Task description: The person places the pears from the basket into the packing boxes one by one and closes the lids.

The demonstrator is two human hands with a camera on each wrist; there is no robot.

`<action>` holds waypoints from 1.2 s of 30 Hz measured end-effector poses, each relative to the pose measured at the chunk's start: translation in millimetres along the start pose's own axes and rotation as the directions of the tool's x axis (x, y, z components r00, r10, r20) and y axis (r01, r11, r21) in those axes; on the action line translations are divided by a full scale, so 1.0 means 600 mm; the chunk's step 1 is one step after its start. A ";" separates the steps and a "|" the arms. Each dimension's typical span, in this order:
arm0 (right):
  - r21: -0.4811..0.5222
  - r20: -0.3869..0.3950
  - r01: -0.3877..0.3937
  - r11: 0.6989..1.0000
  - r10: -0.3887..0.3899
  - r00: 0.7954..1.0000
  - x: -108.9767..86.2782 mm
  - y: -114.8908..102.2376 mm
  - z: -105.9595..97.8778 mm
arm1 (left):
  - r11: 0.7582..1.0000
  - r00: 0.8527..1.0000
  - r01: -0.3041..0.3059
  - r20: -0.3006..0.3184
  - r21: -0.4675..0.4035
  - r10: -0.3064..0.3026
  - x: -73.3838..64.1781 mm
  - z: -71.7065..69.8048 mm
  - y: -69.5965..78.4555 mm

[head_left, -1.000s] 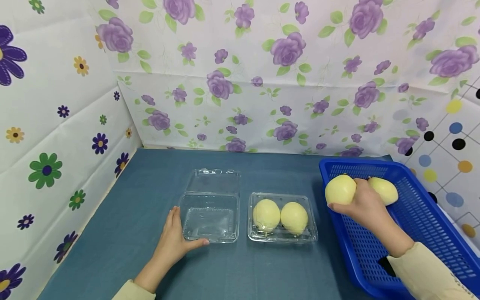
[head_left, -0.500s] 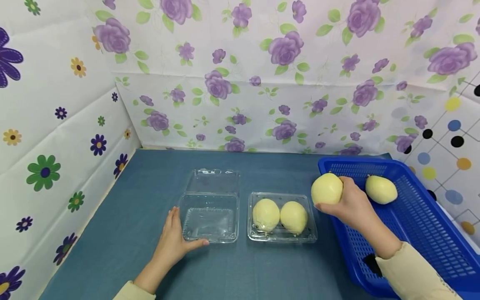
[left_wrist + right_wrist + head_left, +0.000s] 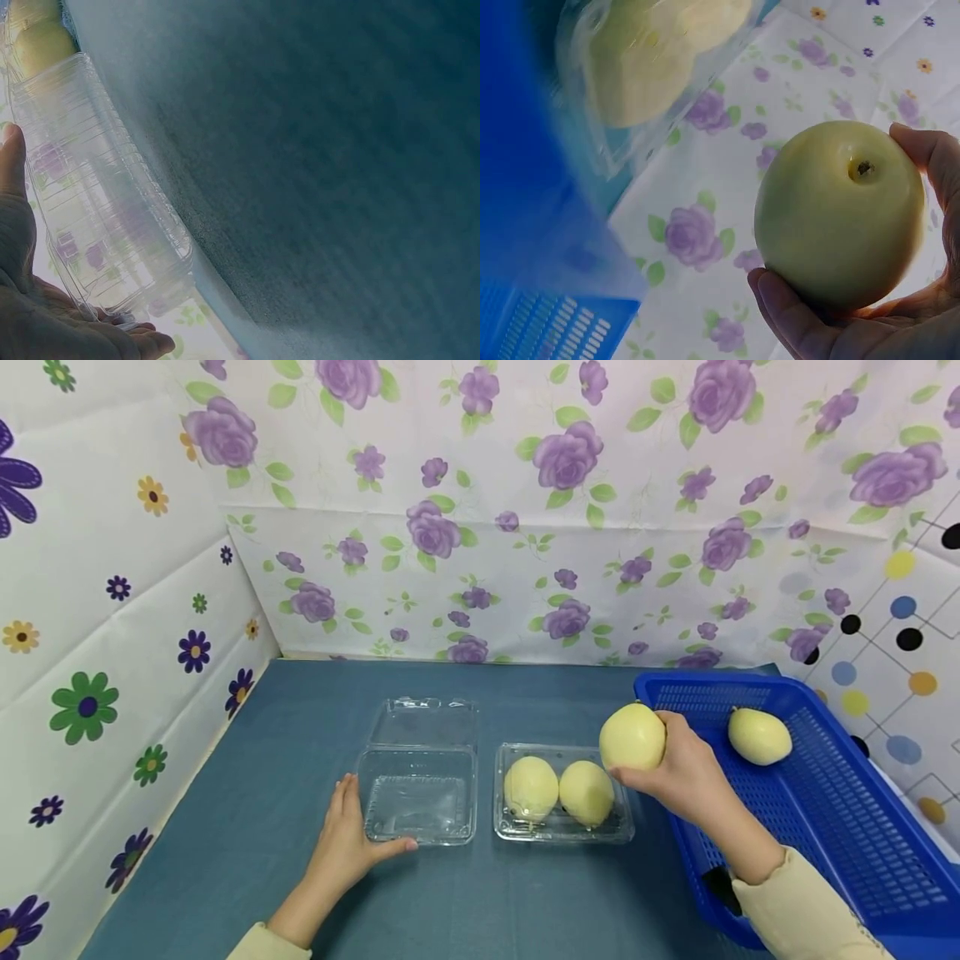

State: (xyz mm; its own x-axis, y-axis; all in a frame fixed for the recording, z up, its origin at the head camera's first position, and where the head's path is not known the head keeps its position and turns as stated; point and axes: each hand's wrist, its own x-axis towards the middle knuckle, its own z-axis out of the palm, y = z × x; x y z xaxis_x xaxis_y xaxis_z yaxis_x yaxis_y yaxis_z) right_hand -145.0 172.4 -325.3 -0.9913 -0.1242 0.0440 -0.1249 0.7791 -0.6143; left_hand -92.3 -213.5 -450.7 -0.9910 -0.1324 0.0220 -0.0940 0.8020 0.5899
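Note:
A pale yellow-green pear (image 3: 632, 738) is gripped in my right hand (image 3: 686, 772), held up between the blue basket and a clear plastic box (image 3: 562, 832) that has two pears in it. The right wrist view shows thumb and fingers curled round the pear (image 3: 832, 217). My left hand (image 3: 348, 835) rests with straight, spread fingers at the left and front edges of a second clear box (image 3: 420, 802), whose lid (image 3: 425, 722) is folded back. In the left wrist view this box (image 3: 112, 195) stands beside the thumb and fingers.
The blue basket (image 3: 847, 777) stands at the right, with another pear (image 3: 759, 737) lying in its far part. Blue-green cloth (image 3: 300, 718) covers the table. Flower-printed sheets (image 3: 510, 568) rise behind it and at the left.
My right hand has carried the pear leftward out of the basket, over its rim to near the filled box. The left hand has stayed at the open box.

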 end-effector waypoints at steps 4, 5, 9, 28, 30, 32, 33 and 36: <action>0.010 0.004 -0.001 1.000 0.001 1.000 -0.006 -0.010 0.003 | 1.000 1.000 -0.004 -0.001 0.001 0.004 0.000 0.000 -0.001; 0.012 0.004 0.001 1.000 -0.001 1.000 -0.007 -0.011 0.005 | 1.000 1.000 -0.005 0.000 -0.001 0.005 0.000 -0.001 -0.001; 0.022 0.002 0.005 1.000 -0.005 1.000 -0.011 -0.015 0.014 | 1.000 1.000 -0.010 0.000 -0.006 0.010 0.000 0.000 -0.001; 0.142 0.011 0.020 0.990 -0.021 1.000 -0.014 -0.079 0.075 | 1.000 1.000 -0.020 -0.005 -0.001 0.020 0.001 0.002 0.001; 0.161 0.017 0.022 0.987 -0.025 1.000 -0.013 -0.087 0.084 | 1.000 1.000 -0.023 -0.011 0.000 0.023 0.000 0.002 0.001; 0.177 0.015 0.030 0.984 -0.033 0.999 -0.012 -0.095 0.094 | 1.000 1.000 -0.027 -0.016 0.005 0.027 0.000 0.001 0.002; 0.184 0.014 0.035 0.982 -0.039 0.999 -0.012 -0.099 0.099 | 1.000 0.999 -0.030 -0.019 0.008 0.030 -0.001 0.001 0.002; 0.205 0.016 0.046 0.978 -0.051 0.999 -0.013 -0.113 0.112 | 0.999 0.999 -0.042 -0.025 0.014 0.043 0.000 0.002 0.003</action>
State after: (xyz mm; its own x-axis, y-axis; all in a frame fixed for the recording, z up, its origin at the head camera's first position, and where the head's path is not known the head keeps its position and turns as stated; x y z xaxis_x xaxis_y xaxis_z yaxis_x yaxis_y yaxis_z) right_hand -126.0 79.5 -336.8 -0.9829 -0.1733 0.0626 -0.1595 0.6303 -0.7598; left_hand -92.7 -211.7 -450.6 -0.9913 -0.1129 0.0675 -0.0534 0.8147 0.5774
